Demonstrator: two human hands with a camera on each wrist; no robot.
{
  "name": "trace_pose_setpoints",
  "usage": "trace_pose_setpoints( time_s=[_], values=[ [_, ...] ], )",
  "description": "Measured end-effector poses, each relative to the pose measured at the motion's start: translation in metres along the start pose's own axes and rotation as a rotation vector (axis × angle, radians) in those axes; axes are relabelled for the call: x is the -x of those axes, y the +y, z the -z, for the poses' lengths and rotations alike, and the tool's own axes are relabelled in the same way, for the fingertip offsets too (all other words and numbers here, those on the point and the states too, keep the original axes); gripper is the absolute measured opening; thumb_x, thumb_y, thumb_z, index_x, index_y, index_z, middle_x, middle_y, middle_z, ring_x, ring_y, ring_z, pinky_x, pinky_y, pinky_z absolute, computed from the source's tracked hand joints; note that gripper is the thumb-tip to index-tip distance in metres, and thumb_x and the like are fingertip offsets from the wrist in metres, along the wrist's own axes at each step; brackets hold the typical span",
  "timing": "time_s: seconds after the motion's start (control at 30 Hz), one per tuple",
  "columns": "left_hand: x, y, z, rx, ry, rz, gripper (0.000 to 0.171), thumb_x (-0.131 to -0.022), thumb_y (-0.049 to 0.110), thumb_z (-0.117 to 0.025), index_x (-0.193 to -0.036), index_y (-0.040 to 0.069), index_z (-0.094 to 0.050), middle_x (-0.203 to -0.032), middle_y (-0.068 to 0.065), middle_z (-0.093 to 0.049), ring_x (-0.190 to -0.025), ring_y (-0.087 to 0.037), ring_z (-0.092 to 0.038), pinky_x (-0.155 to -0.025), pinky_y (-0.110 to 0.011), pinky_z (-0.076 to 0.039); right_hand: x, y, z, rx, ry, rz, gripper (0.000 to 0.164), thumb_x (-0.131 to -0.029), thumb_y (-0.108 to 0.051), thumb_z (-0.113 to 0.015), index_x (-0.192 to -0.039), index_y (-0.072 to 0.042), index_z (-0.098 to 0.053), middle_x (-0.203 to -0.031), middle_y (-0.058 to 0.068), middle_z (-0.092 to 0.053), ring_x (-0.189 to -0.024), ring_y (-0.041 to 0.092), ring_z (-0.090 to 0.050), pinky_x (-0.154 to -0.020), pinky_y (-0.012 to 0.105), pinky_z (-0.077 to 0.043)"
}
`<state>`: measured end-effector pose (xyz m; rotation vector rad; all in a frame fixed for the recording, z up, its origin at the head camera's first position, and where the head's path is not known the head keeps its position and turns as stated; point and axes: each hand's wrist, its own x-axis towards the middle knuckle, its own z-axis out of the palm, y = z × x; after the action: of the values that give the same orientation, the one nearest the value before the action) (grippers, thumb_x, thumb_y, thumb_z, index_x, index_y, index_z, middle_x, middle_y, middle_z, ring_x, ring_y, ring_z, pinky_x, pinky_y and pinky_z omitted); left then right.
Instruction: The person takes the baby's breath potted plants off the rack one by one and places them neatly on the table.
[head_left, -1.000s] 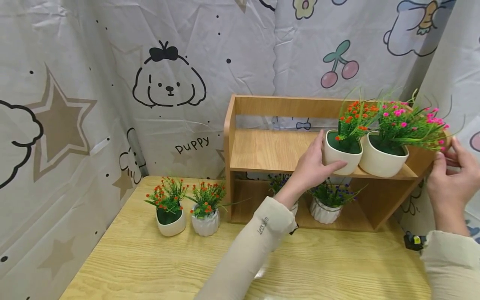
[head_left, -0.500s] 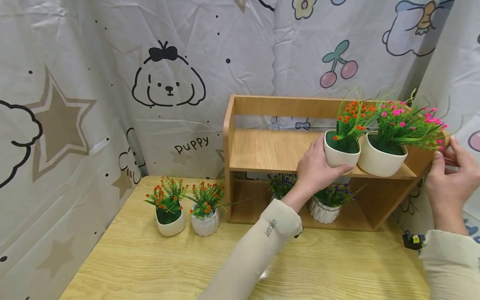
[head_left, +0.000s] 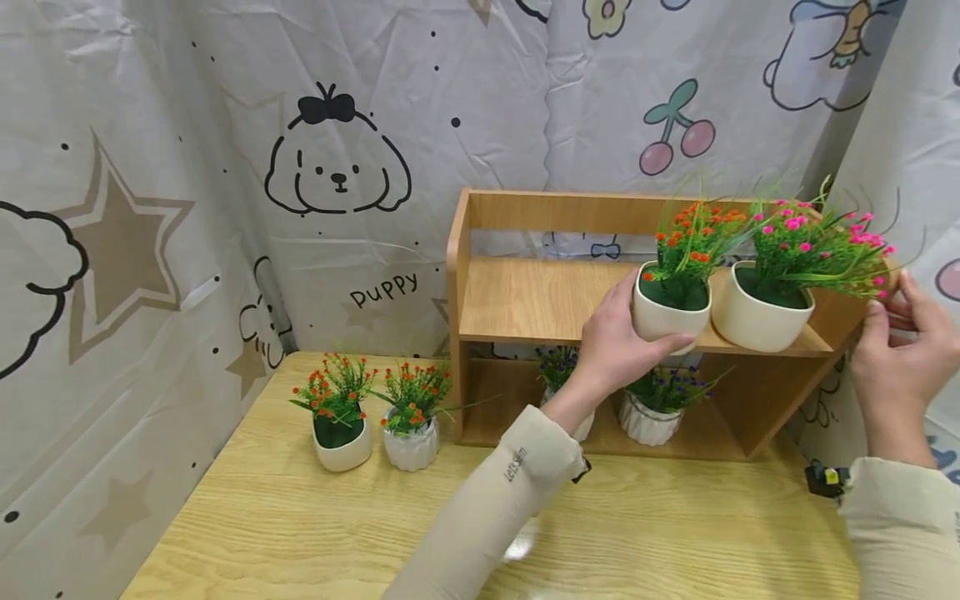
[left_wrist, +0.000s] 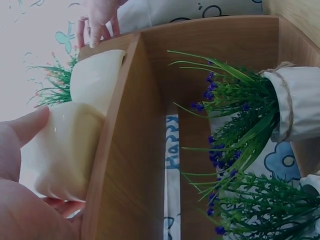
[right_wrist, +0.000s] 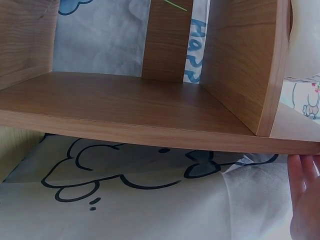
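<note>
My left hand [head_left: 618, 337] grips a cream pot [head_left: 672, 318] of orange artificial flowers at the front edge of the upper shelf, fingers on its left side and thumb across its front. To its right, a small gap away, sits a wider cream pot [head_left: 761, 321] with pink flowers. My right hand [head_left: 903, 358] holds the rounded edge of the right side panel of the wooden desk shelf [head_left: 536, 296]; in the right wrist view its fingers [right_wrist: 296, 175] lie against the panel's outer face. From the left wrist view the held pot [left_wrist: 67, 145] stands close to the shelf board.
Two white ribbed pots, one being the right pot [head_left: 651, 421], stand with purple flowers in the lower compartment. On the table [head_left: 300, 533] at left are a cream pot [head_left: 343, 446] and a white pot [head_left: 412, 446], both orange-flowered. Printed curtains [head_left: 487, 150] surround the table.
The orange-flowered pot in my left hand has shifted slightly left, and a gap now separates it from the pink-flowered pot. My right hand stays at the shelf's side panel.
</note>
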<state>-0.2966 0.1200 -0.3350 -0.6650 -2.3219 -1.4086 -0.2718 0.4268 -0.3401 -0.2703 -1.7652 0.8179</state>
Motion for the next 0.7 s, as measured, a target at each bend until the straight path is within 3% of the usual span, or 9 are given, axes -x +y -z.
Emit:
trace_pose_setpoints(
  time_s=[0.27,0.5,0.7],
  values=[
    [0.014,-0.002,0.021,0.093,-0.005,-0.019,0.097,-0.077,0.044,-0.092,-0.157,0.026,-0.040,-0.139,0.006,-0.061,-0.109,-0.008,-0.061,-0.078,-0.017,-0.050,0.002,-0.003,0.001,-0.016,-0.017,-0.010,0.039,-0.103,-0.018,-0.060,-0.139,-0.033,-0.063,-0.100,-0.038,-0.047,-0.083,-0.022,-0.049,-0.075,-0.002,-0.042],
    [0.029,-0.005,0.045,0.191,-0.021,-0.057,0.098,-0.077,0.038,-0.093,-0.158,0.025,-0.040,-0.142,0.006,-0.059,-0.114,-0.006,-0.062,-0.086,-0.018,-0.055,0.005,-0.005,0.001,-0.004,-0.044,-0.018,0.039,-0.106,-0.024,-0.055,-0.142,-0.037,-0.059,-0.102,-0.039,-0.045,-0.088,-0.023,-0.046,-0.078,0.002,-0.042],
    [0.046,-0.007,0.067,0.229,-0.028,-0.081,0.101,-0.077,0.033,-0.094,-0.160,0.025,-0.038,-0.147,0.004,-0.058,-0.121,-0.009,-0.063,-0.092,-0.020,-0.056,0.005,-0.004,0.001,0.017,-0.070,-0.091,0.040,-0.107,-0.026,-0.054,-0.145,-0.037,-0.056,-0.102,-0.039,-0.044,-0.088,-0.022,-0.045,-0.085,0.004,-0.044]
  ],
)
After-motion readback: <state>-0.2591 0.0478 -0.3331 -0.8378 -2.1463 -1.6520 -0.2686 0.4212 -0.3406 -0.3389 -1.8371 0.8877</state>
